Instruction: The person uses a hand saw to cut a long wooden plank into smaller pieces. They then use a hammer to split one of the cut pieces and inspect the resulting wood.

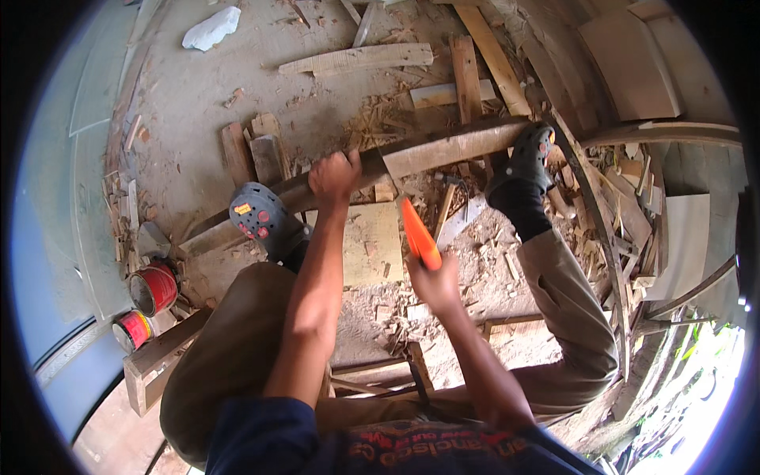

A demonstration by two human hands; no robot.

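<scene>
A long wooden beam lies slantwise across the floor ahead of me. My left hand is closed on its middle, pressing down from above. Just right of that, my right hand grips the orange handle of a handsaw. The saw's thin blade shows nearly edge-on and meets the beam near its middle; how deep it sits in the wood I cannot tell. My left foot, in a grey clog, rests on the beam's left part. The other clog is at its right end.
Beneath the beam lies a pale board. What looks like a hammer lies right of the saw among wood chips. Two red cans stand at the left. Offcuts, including a long plank, are strewn beyond. A curved wooden strip rises at the right.
</scene>
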